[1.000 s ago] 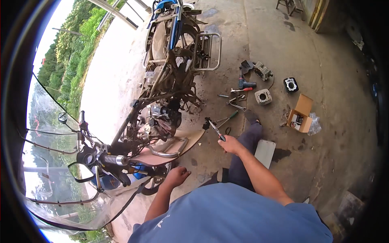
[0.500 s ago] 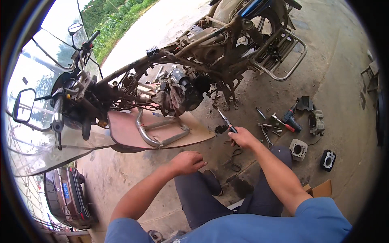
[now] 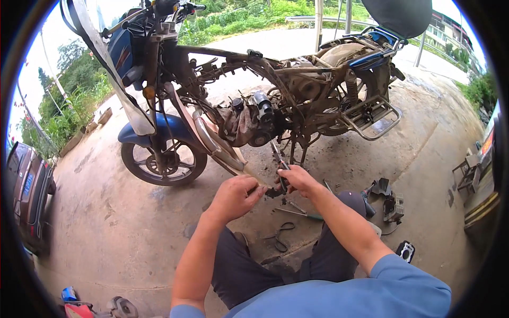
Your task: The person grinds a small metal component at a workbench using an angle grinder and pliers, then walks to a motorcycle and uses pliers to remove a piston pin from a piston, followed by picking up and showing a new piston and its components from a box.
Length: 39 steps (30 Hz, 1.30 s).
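Note:
My right hand (image 3: 298, 180) is closed round the handles of long-nose pliers (image 3: 277, 153). Their slim metal jaws point up and away, toward the underside of a motorcycle engine (image 3: 259, 140). To the left of the pliers, my left hand (image 3: 235, 199) is closed, its fingers curled in and its thumb pointing right. Whatever its fingers hold, if anything, is hidden. A stripped, dirty motorcycle (image 3: 228, 55) stands in front of me. A stained rag (image 3: 239, 126) lies over part of its engine, beside a dark cylindrical part (image 3: 262, 103).
On the ground lie a black looped strap (image 3: 281, 237), a long tool with a green handle (image 3: 313, 215), a finned engine part (image 3: 393, 208) and a gasket-faced block (image 3: 405, 251). A metal rack (image 3: 374, 123) juts from the motorcycle's rear. A car (image 3: 27, 185) is parked left.
My view has shifted, bringing the motorcycle's front wheel into sight. My right hand has brought the pliers nearer the engine and turned them more upright. The left hand is now closer to the right.

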Each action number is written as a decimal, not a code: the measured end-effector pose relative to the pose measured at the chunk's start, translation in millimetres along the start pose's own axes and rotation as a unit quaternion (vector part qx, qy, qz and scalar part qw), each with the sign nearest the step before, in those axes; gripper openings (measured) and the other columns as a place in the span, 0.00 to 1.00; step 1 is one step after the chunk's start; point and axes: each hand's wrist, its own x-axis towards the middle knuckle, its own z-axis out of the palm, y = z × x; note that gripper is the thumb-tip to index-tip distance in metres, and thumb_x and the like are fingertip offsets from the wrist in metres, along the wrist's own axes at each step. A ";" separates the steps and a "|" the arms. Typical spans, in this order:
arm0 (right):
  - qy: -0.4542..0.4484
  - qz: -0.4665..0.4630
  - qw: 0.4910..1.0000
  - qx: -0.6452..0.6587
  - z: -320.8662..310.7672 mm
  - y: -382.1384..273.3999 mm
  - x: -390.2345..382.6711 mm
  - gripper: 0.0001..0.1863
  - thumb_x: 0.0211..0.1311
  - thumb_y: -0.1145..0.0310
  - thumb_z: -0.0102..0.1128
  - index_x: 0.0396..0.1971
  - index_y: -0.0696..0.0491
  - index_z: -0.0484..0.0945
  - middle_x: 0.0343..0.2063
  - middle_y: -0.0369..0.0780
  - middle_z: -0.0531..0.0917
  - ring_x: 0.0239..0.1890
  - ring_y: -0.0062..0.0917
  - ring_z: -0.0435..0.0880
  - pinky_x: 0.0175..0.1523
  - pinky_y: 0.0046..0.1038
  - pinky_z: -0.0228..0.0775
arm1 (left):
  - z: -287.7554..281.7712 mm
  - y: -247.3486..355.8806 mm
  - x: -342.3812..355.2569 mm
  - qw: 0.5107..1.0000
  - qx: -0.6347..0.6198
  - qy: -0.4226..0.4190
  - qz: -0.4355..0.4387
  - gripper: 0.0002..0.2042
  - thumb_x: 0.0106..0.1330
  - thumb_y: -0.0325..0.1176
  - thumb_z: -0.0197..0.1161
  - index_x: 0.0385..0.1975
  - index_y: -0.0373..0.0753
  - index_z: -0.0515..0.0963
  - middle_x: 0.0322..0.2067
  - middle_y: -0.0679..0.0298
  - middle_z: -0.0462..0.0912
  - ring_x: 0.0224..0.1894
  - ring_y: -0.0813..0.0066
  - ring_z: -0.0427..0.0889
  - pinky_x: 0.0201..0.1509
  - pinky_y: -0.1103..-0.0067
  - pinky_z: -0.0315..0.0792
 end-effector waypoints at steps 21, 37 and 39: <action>0.017 0.019 0.999 -0.039 43.7 -93.1 253.9 0.14 0.73 0.59 0.55 0.36 0.55 0.80 0.28 0.38 0.85 0.27 0.26 0.86 0.29 0.31 0.71 | 51.6 -61.3 109.9 0.939 -0.093 0.316 0.094 0.12 0.56 0.26 0.72 0.21 0.39 0.73 0.24 0.61 0.76 0.26 0.60 0.76 0.31 0.68 0.71; 0.014 0.046 0.998 0.046 42.2 -94.6 281.9 0.12 0.74 0.58 0.54 0.34 0.50 0.79 0.25 0.35 0.83 0.23 0.23 0.81 0.22 0.27 0.60 | 60.3 -54.7 117.1 0.940 -0.122 0.305 0.092 0.13 0.59 0.27 0.71 0.20 0.39 0.72 0.20 0.61 0.72 0.24 0.60 0.74 0.30 0.67 0.69; 0.014 0.052 0.995 0.082 46.1 -93.0 284.3 0.12 0.74 0.58 0.53 0.35 0.50 0.78 0.24 0.34 0.82 0.20 0.22 0.78 0.21 0.25 0.58 | 59.4 -56.4 116.1 0.941 -0.121 0.305 0.085 0.12 0.59 0.27 0.71 0.20 0.38 0.72 0.21 0.60 0.73 0.24 0.60 0.74 0.30 0.67 0.70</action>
